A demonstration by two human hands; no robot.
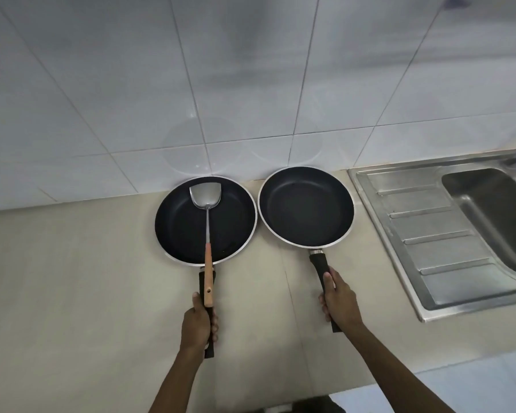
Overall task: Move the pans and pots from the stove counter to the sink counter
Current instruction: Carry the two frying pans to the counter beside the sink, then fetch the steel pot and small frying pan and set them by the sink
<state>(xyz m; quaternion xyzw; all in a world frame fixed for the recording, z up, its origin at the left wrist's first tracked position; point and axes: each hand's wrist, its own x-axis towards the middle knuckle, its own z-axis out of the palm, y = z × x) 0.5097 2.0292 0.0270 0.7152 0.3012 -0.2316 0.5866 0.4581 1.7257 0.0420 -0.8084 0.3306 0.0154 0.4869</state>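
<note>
Two black non-stick frying pans sit side by side on the beige counter [72, 278], close to the tiled wall. The left pan [179, 225] holds a metal spatula [206, 198] with a wooden handle that lies over the pan's black handle. My left hand [198, 321] is closed around that pan's handle, near the spatula's end. The right pan [306, 207] is empty and tilts slightly. My right hand [338, 298] grips its black handle. The two pan rims almost touch.
A stainless steel sink [489, 204] with a ribbed draining board [435, 231] is set into the counter at the right, close to the right pan. White wall tiles [251, 70] rise behind. The counter's front edge runs along the bottom right.
</note>
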